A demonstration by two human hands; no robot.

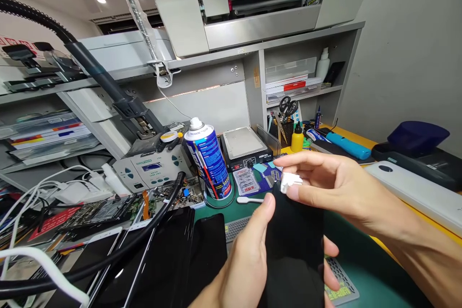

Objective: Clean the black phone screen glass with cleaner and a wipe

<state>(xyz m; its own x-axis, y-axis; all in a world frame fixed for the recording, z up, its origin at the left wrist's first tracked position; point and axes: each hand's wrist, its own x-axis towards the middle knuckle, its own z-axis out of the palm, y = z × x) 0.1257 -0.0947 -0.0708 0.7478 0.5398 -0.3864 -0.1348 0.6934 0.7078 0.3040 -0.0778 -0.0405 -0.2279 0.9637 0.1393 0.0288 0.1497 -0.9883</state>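
My left hand (pixel 249 260) is wrapped round a black smartphone (pixel 294 245), thumb along its left edge and fingertips showing at the right edge. The phone's dark, glossy face is turned up towards me. At the phone's upper end my right hand (pixel 321 178) pinches a small crumpled white wipe (pixel 289 182) between thumb and fingers, against or just over the top edge; I cannot tell whether it touches. Below the hands lies a green work mat (pixel 382 269) with a grey perforated plate (pixel 341 281), partly hidden by the phone.
A blue spray can (pixel 209 159) stands behind the phone, beside a heating plate (pixel 243 142). A white-tipped swab (pixel 250 199) lies on the mat. More black phones or screens (pixel 169 260), a black hose (pixel 119 250) and circuit boards (pixel 122 207) crowd the left. A white device (pixel 415 192) lies right.
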